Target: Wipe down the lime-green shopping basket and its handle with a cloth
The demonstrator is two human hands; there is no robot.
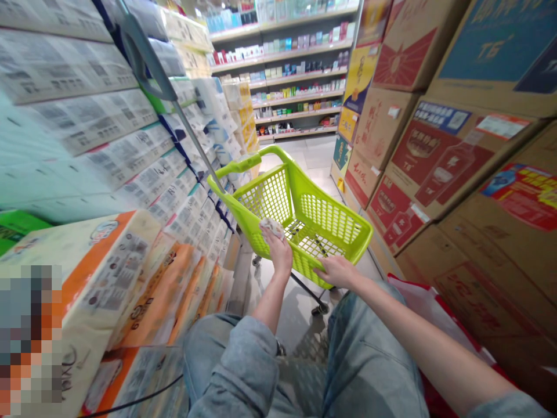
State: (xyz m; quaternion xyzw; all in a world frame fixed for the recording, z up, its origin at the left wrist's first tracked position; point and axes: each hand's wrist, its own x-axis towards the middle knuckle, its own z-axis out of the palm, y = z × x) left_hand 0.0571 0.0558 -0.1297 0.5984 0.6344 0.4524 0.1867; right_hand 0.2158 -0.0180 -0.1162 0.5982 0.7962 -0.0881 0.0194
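Observation:
A lime-green plastic shopping basket on wheels [335, 212] stands on the floor before my knees, with a long grey pull handle [150, 64] slanting up to the left. My left hand [279, 251] presses a crumpled white patterned cloth [272, 229] against the basket's near left rim. The fingers lie over the cloth, partly hiding it. My right hand [335, 270] is closed around the near rim to the right, thumb and fingers gripping the plastic. Through the grid walls, the inside of the basket shows bare slats.
Stacks of wrapped tissue packs [143, 145] line the left side, with orange-and-cream packs [152, 290] close by my left knee. Printed cardboard cartons [439, 157] rise on the right. Shelves of small boxed goods [300, 69] stand across the aisle's end. A red-and-white bag [429, 307] lies beside my right leg.

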